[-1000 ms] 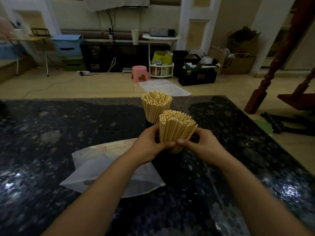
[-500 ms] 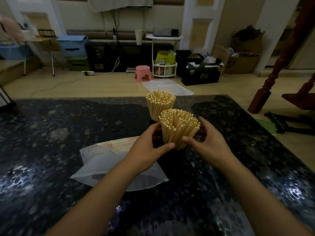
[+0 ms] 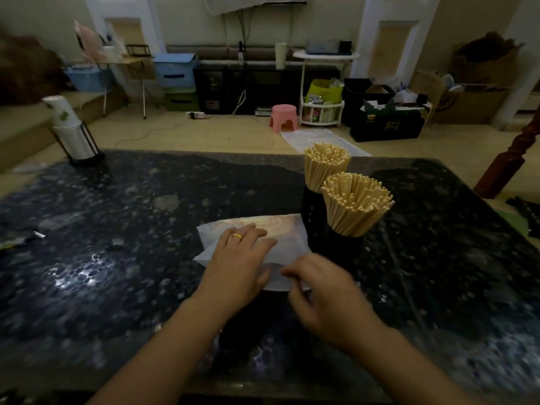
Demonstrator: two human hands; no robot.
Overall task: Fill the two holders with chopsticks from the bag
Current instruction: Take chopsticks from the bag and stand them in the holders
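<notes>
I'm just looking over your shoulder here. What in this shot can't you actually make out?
- Right hand, head view: motion blur hides whether its fingers pinch the bag.
- Bag's contents: the left hand and the cloudy plastic cover them.
- Far holder: mostly hidden behind the near holder's chopsticks.
- Print on the bag: too small and dim to read.

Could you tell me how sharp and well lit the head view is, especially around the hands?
Head view: dim overall; the right hand is motion-blurred, the left hand sharper; glare patches on the dark table; wide-angle bending at the edges.
</notes>
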